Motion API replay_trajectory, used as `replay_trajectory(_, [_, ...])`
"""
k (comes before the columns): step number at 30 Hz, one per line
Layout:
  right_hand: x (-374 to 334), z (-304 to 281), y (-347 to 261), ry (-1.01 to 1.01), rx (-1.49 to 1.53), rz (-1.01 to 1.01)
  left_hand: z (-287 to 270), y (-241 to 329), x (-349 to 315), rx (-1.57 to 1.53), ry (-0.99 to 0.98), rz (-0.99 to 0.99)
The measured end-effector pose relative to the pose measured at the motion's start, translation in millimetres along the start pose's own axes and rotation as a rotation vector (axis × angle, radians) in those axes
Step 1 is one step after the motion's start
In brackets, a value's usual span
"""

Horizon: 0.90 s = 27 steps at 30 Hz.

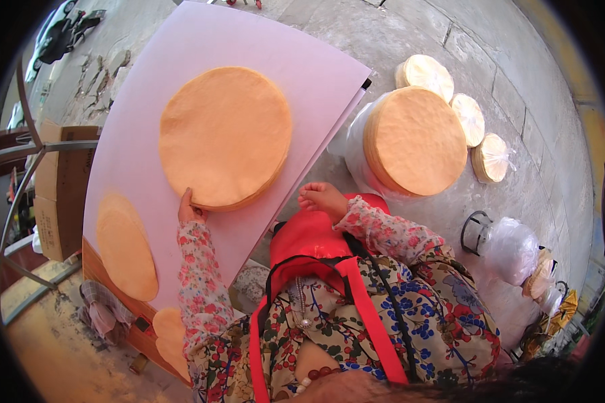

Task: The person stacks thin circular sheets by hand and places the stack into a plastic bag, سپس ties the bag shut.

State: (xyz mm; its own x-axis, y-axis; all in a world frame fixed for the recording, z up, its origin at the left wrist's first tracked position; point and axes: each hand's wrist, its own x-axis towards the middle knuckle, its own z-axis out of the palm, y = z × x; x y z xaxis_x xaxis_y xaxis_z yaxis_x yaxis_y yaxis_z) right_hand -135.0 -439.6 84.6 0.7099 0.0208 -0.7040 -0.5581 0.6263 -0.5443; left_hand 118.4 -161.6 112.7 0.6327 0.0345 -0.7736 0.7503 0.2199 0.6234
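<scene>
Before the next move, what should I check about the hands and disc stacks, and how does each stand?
1. Left hand at the near stack: ok, touching its lower-left edge.
2. Left grip firm: cannot tell, part of the fingers is hidden.
3. Right hand free: ok, fingers curled, nothing seen in it, apart from both large stacks.
4. Near stack wholly on the board: ok, board shows all around.
5. Right stack covered: not ok, plastic lies about its side but its top is bare.
</scene>
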Motion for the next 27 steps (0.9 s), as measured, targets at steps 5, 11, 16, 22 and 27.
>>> replay_trajectory(5, [68.9, -20.7, -55.1, 0.369, -0.145, -0.625, 0.5, -6.5, -3.9, 0.076, -0.041, 0.100])
replay_trajectory(11, [151.1, -26.4, -153.4, 0.497, -0.333, -1.057, 17.6, 1.8, -19.1, 0.095, 0.022, 0.197])
replay_trajectory(16, [169.8, 19.3, -130.9, 0.434, -0.834, -1.082, 16.2, -3.6, -13.2, 0.026, -0.042, 0.283])
replay_trajectory(22, [151.1, 16.7, -136.9, 0.397, -0.426, -0.879, -6.6, 0.7, 11.8, 0.031, -0.097, 0.202])
replay_trajectory(27, [76.1, 6.6, -85.7, 0.342, 0.154, -0.416, -12.5, 15.5, -3.3, -0.059, -0.206, 0.082])
